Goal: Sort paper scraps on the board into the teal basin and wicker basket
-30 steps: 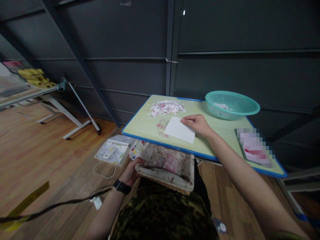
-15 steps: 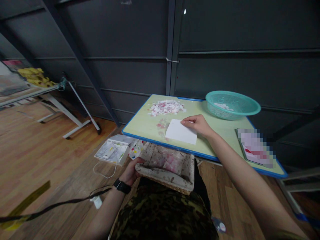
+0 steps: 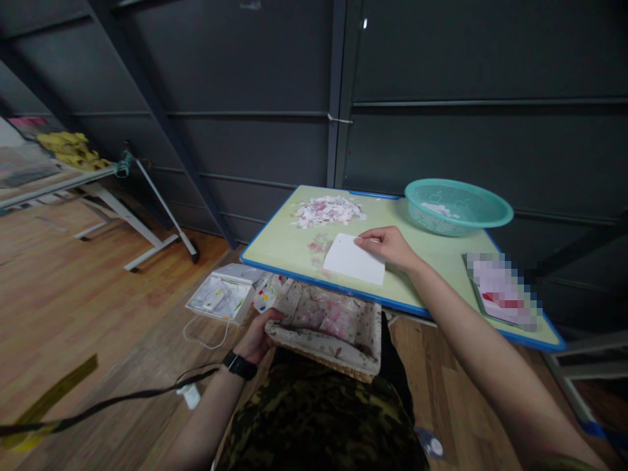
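Observation:
My right hand (image 3: 387,246) pinches the upper right edge of a white card (image 3: 356,260) over the pale yellow tabletop (image 3: 279,239). Reddish smudges or a printed pattern show on the table just left of the card. Behind it lies a heap of small white and pinkish paper pieces (image 3: 330,210). Below the table's front edge, my left hand (image 3: 259,335) grips the left rim of a cloth-lined wicker basket (image 3: 324,343). Pink contents, perhaps in clear plastic, lie in the basket; I cannot make out what they are.
A turquoise plastic basket (image 3: 458,208) with some white pieces stands at the table's back right. A tablet-like device (image 3: 498,291), partly blurred, lies at the right edge. On the floor are an open white box (image 3: 220,297) and a black strap (image 3: 122,397). Another table (image 3: 63,185) stands left.
The near edge of the card sits very slightly lower and closer to the table's front edge. Both hands keep their grips, and the view has barely shifted.

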